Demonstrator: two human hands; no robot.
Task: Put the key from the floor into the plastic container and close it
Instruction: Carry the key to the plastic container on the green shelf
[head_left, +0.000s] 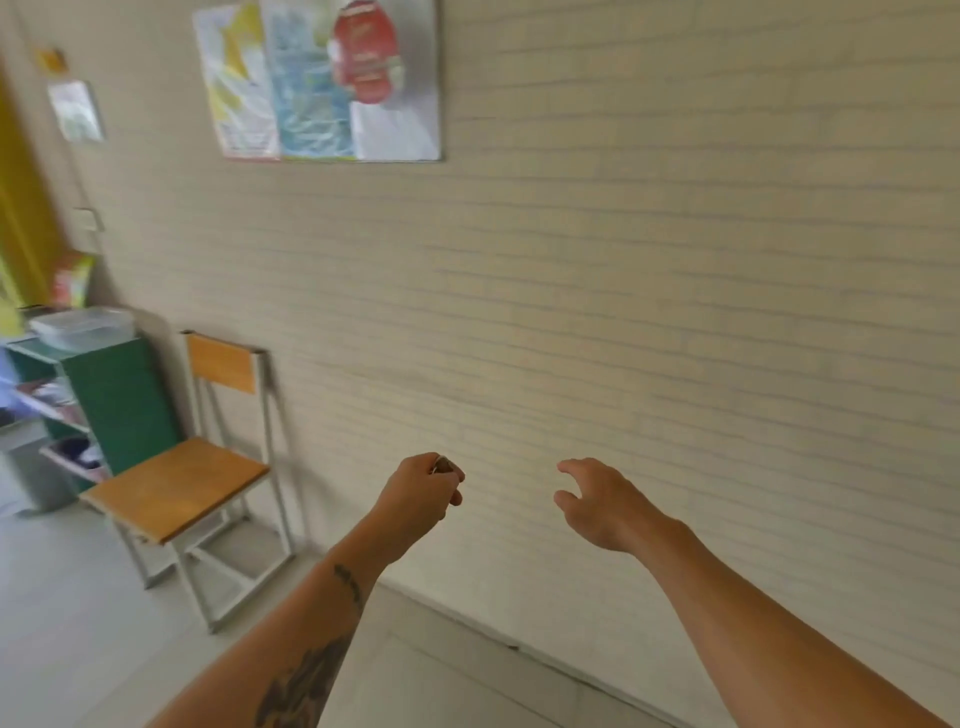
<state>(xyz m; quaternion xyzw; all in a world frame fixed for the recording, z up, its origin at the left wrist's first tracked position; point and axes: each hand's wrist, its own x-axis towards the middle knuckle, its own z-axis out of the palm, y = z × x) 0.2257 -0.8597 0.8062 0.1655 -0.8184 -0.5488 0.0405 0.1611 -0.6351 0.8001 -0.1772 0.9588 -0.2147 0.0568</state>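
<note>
The left hand (423, 493) is clenched, its grip pinching a small silver metal key (442, 464); the right hand (597, 501) hangs released. The clear plastic container (83, 326) sits atop the green shelf (122, 395); poster writing is unreadable.

The wall (675, 260) is pale beige with a faint brick pattern. Beside it, the chair (176, 488) has an orange-brown wooden seat and back on a light grey metal frame. Left of the chair, the cabinet (122, 400) is dark green, topped by a clear plastic container (83, 326). The left forearm (306, 649) bears dark tattoos.
</note>
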